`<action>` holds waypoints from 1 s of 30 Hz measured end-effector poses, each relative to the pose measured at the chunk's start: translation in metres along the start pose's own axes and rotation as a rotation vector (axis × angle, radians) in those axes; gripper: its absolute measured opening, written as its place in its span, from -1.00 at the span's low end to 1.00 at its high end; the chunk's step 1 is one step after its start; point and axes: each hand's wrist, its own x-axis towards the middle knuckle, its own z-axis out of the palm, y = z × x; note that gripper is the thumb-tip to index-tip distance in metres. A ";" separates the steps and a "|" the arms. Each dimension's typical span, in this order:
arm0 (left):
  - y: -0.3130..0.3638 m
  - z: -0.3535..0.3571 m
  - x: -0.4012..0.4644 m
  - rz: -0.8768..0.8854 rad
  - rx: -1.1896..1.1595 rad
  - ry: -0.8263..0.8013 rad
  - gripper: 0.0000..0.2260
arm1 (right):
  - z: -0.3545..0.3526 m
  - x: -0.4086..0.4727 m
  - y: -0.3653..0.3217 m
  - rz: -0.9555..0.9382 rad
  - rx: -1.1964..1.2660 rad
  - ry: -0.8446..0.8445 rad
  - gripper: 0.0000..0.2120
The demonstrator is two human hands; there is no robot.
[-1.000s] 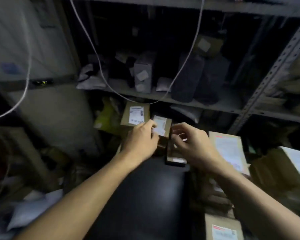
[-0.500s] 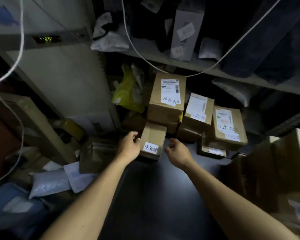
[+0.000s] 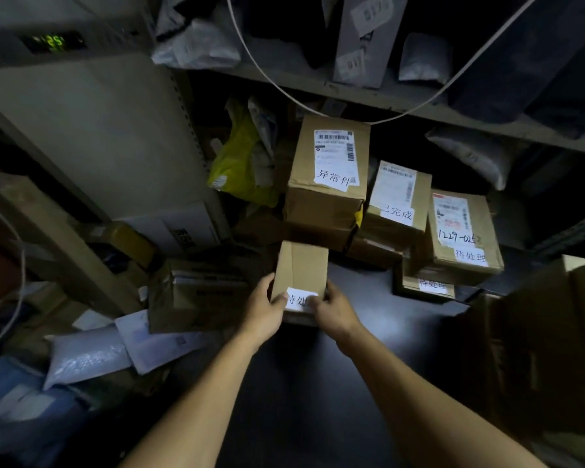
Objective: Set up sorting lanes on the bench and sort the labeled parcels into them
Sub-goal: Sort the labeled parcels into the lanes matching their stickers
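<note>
Hands, left hand (image 3: 263,314) and right hand (image 3: 331,310), hold a close grip on the small labeled parcel (image 3: 301,270) at the dark worktop's (image 3: 358,332) far edge, seemingly to carry it to the other boxes marked alike.

small box label (image 3: 300,300): partly thumb-covered | green display (image 3: 53,42): digits blurred

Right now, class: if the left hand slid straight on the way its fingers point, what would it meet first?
The left hand already grips the small box, so it meets that box first. Its fingers point right, across the box's label; depth beyond is unclear.
</note>
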 end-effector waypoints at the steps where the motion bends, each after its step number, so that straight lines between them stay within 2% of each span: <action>1: 0.001 -0.001 -0.011 0.005 -0.004 0.000 -0.56 | -0.003 -0.010 0.001 -0.008 0.004 -0.007 -0.60; 7: 0.031 -0.008 -0.088 0.106 -0.069 0.040 -0.62 | -0.039 -0.093 0.001 -0.174 0.091 0.015 -0.71; 13: 0.080 0.000 -0.171 0.283 -0.108 0.042 -0.63 | -0.095 -0.181 -0.014 -0.330 0.156 0.040 -0.68; 20: 0.136 0.036 -0.254 0.429 -0.157 0.000 -0.63 | -0.173 -0.270 -0.015 -0.430 0.197 0.049 -0.60; 24: 0.164 0.059 -0.298 0.498 -0.194 -0.040 -0.58 | -0.214 -0.317 -0.011 -0.489 0.190 0.067 -0.71; 30: 0.190 0.097 -0.350 0.573 -0.209 -0.114 -0.60 | -0.268 -0.367 0.012 -0.504 0.258 0.142 -0.67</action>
